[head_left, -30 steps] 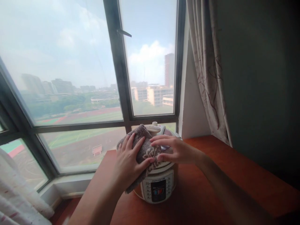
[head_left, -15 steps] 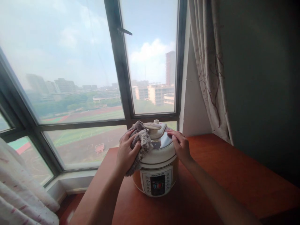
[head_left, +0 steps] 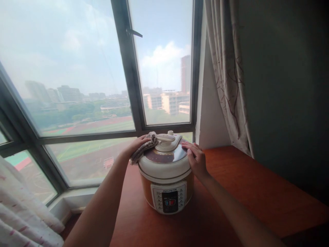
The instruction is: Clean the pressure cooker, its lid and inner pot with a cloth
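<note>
Wide reddish wooden bench (head_left: pixel 257 195), smooth and glossy, set against a big dark-framed window (head_left: pixel 123 68), with a patterned curtain (head_left: pixel 228 79) hanging at the right. Standing near the bench's window edge is the pressure cooker (head_left: pixel 167 178): round, rigid, cream and orange body with a button panel in front, and it looks heavy and stable. Its domed lid (head_left: pixel 164 156) is polished metal, probably slick, with a cream handle on top. The right hand (head_left: pixel 196 159) lies open on the lid's right rim, fingers spread, steadying, grasping nothing. The left hand (head_left: pixel 137 144) presses a soft, floppy brown cloth (head_left: pixel 144 147) against the lid's back left, fingers curled around it.
</note>
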The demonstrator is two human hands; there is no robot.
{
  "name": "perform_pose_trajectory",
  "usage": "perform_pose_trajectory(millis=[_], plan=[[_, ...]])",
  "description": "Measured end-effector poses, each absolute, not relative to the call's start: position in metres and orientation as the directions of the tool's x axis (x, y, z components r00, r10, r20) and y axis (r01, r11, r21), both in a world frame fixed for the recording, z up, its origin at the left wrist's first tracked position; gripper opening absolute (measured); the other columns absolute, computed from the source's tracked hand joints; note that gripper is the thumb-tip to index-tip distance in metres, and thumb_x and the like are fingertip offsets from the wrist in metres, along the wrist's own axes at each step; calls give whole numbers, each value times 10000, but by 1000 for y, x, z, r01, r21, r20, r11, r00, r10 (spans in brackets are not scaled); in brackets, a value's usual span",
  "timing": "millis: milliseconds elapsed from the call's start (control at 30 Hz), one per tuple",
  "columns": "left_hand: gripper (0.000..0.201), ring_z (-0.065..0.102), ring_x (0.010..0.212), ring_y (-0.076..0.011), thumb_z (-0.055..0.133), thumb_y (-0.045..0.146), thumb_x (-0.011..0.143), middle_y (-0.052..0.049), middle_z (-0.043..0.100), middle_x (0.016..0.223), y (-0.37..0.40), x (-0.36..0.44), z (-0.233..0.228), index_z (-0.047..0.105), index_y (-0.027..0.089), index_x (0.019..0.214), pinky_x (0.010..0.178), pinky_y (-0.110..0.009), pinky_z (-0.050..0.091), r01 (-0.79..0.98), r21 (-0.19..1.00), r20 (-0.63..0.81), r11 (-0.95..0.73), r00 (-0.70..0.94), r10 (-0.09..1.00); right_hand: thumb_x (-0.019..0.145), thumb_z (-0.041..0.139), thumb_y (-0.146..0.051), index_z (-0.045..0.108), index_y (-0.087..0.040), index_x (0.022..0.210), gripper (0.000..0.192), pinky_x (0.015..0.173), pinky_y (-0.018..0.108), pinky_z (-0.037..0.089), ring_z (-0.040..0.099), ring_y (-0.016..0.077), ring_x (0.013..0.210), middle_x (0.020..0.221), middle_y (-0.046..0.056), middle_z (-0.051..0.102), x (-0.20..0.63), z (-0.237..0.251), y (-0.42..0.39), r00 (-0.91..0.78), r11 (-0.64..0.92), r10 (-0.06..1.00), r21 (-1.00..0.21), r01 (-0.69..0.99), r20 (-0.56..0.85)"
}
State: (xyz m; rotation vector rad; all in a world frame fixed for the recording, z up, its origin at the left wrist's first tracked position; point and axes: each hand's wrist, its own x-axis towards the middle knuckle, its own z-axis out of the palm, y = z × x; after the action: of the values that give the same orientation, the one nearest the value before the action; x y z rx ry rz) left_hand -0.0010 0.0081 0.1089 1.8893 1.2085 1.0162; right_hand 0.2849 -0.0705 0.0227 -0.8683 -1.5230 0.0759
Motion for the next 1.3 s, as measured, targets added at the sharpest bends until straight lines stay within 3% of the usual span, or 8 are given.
perform_pose_trajectory(millis=[300, 433, 567, 733, 867, 967, 1100, 1300], plan=[[648, 605, 1243, -349, 639, 565, 787, -133, 659, 1354, -31, -11, 102, 651, 150, 1284, 1107, -439, 416, 452, 792, 309, -411, 284, 908, 937, 458, -228, 766, -269, 1012, 320, 1148, 510, 320, 666, 245, 1170, 1167, 30, 761, 293, 21, -65, 70, 739, 586, -567, 362, 808], [608, 559, 1286, -359, 556, 562, 856, -144, 635, 1367, -61, -12, 96, 657, 159, 1299, 1133, -492, 386, 607, 630, 421, -483, 256, 870, 953, 452, -251, 768, -265, 996, 319, 1175, 517, 284, 667, 244, 1165, 1164, 34, 762, 294, 19, -64, 73, 748, 606, -599, 285, 792], [555, 446, 1398, -334, 487, 515, 935, -138, 490, 1515, -100, -2, 87, 618, 195, 1369, 1172, -511, 338, 739, 445, 521, -506, 246, 817, 959, 453, -265, 770, -262, 988, 319, 1193, 523, 256, 668, 245, 1162, 1161, 36, 762, 293, 18, -63, 69, 755, 614, -611, 238, 786], [504, 390, 1427, -362, 566, 464, 908, -108, 474, 1521, -150, 32, 68, 612, 276, 1373, 1161, -570, 342, 825, 295, 654, -481, 193, 732, 959, 453, -274, 770, -266, 988, 318, 1202, 520, 248, 665, 242, 1164, 1162, 34, 761, 293, 17, -64, 75, 747, 624, -622, 235, 778], [525, 299, 1473, -391, 605, 472, 880, -112, 437, 1537, -168, 53, 56, 608, 272, 1366, 1178, -602, 305, 847, 332, 723, -416, 55, 688, 954, 458, -276, 768, -267, 987, 312, 1198, 513, 260, 666, 240, 1167, 1173, 28, 759, 294, 17, -63, 70, 752, 621, -618, 228, 781], [500, 367, 1440, -366, 565, 492, 902, -121, 475, 1506, -157, 48, 60, 629, 255, 1338, 1179, -572, 315, 825, 379, 707, -420, 35, 707, 952, 457, -275, 766, -264, 989, 312, 1195, 513, 262, 664, 239, 1171, 1163, 30, 763, 294, 17, -64, 71, 749, 622, -619, 237, 780], [516, 479, 1371, -332, 511, 543, 917, -123, 541, 1466, -116, 20, 77, 672, 221, 1287, 1152, -504, 363, 731, 516, 611, -446, 50, 790, 951, 451, -283, 766, -265, 984, 318, 1200, 518, 253, 664, 240, 1169, 1163, 31, 762, 294, 18, -65, 72, 739, 629, -624, 254, 774], [645, 573, 1284, -352, 634, 637, 802, -121, 682, 1316, -49, -14, 95, 687, 178, 1252, 1105, -436, 411, 533, 737, 394, -415, 161, 905, 949, 448, -306, 768, -268, 979, 324, 1204, 527, 255, 663, 244, 1171, 1162, 37, 762, 293, 19, -65, 87, 734, 625, -623, 270, 775]])
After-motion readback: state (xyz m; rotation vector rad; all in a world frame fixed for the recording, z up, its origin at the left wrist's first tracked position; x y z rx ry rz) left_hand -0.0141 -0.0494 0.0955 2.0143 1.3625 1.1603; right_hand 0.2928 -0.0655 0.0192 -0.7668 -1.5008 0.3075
